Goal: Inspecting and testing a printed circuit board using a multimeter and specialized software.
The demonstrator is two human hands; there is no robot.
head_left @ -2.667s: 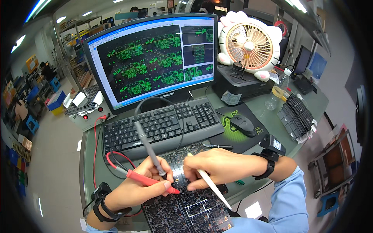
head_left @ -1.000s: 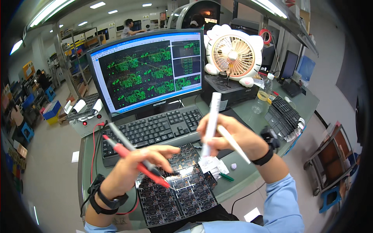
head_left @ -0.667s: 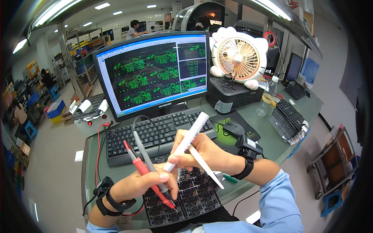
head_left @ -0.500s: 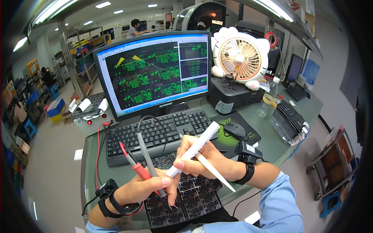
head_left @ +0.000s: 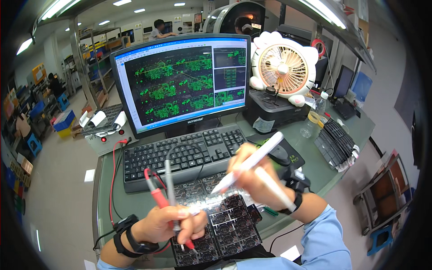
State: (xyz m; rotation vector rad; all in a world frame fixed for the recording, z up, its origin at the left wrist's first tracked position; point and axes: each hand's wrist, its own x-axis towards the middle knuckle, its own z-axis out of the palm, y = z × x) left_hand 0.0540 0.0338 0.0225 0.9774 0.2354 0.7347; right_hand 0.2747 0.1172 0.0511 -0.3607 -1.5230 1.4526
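Note:
My left hand [head_left: 173,219] is closed around a red test probe [head_left: 159,198] and a grey test probe [head_left: 170,182], their leads rising from the upper ends. The red one's tip points down over the dark panel of circuit boards [head_left: 234,227]. A blurred whitish patch shows by the left fingers; I cannot tell what it is. My right hand [head_left: 252,177], smeared by motion, grips a white pen [head_left: 269,146], tilted with its lower end above the panel. A second white stick [head_left: 275,191], thinner, also sits in that hand, slanting toward the wrist.
Behind the panel lie a black keyboard [head_left: 189,155] and a mouse [head_left: 279,155] on a pad. A monitor [head_left: 180,85] shows green board layouts. Right of it are a white fan [head_left: 282,69] on a black box, a plastic bottle [head_left: 320,104] and a stack of black trays [head_left: 335,141].
My right hand has moved right and up with the white pen, away from my left hand. The left hand and probes have shifted slightly down. More of the panel shows between the hands.

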